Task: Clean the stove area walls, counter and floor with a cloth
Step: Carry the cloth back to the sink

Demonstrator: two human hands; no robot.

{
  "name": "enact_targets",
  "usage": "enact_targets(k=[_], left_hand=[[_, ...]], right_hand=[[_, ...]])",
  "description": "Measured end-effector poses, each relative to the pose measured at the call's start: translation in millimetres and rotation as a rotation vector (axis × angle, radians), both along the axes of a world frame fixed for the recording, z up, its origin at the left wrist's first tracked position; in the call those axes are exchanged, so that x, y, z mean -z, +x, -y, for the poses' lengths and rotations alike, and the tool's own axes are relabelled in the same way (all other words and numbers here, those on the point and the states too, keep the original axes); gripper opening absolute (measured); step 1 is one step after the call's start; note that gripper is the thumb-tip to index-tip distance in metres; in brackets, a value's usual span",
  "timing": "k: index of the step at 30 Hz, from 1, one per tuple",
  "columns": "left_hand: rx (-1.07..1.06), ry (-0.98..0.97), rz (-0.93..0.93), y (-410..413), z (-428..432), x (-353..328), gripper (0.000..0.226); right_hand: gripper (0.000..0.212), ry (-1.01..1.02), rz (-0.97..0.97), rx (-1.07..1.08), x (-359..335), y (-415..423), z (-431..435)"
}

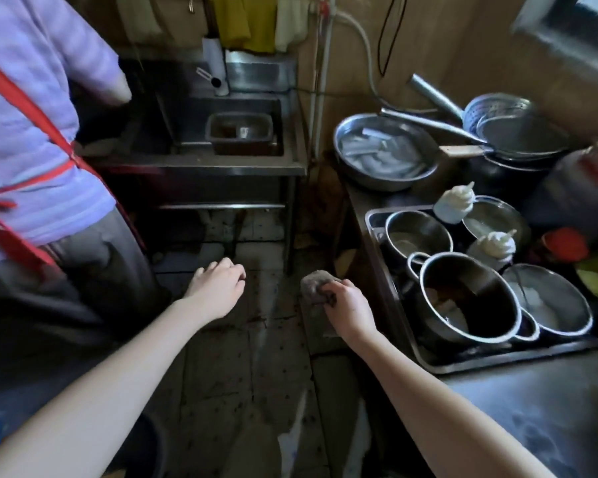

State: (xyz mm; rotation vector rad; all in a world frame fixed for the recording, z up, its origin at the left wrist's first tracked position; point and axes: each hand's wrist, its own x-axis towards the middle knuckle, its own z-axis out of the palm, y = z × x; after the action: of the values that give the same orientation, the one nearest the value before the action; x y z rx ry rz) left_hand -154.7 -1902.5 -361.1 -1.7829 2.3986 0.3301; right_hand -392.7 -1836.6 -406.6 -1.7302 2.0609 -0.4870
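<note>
My right hand (347,307) is closed around a bunched grey cloth (316,282), held in the air just left of the steel counter (539,405) and above the dirty tiled floor (242,367). My left hand (218,282) hangs over the floor with its fingers loosely curled and nothing in it. Both forearms reach forward from the bottom of the view. The brown wall (439,53) rises behind the counter.
A person in a purple top with red apron straps (32,139) stands at the left by a steel sink (228,139). On the counter a tray (428,363) holds pots and bowls; a large basin (384,151), strainers and bottles stand behind. Cloths hang at top.
</note>
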Motion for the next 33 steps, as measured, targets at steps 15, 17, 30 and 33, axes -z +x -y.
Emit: enact_targets(k=[15,17,30,33], left_hand=[[-0.049,-0.045,-0.017,42,206,-20,0.025],[-0.078,-0.029,-0.025,41,225,-20,0.025],[-0.221,0.014,0.001,49,344,-12,0.024],[-0.243,-0.004,-0.016,54,362,-8,0.023]], right_hand=[[0.033,-0.046,0.031,0.016,-35,43,231],[0.032,-0.054,0.025,-0.006,-36,45,261],[0.033,-0.042,0.133,-0.075,-23,70,458],[0.034,-0.025,0.163,-0.056,-14,79,484]])
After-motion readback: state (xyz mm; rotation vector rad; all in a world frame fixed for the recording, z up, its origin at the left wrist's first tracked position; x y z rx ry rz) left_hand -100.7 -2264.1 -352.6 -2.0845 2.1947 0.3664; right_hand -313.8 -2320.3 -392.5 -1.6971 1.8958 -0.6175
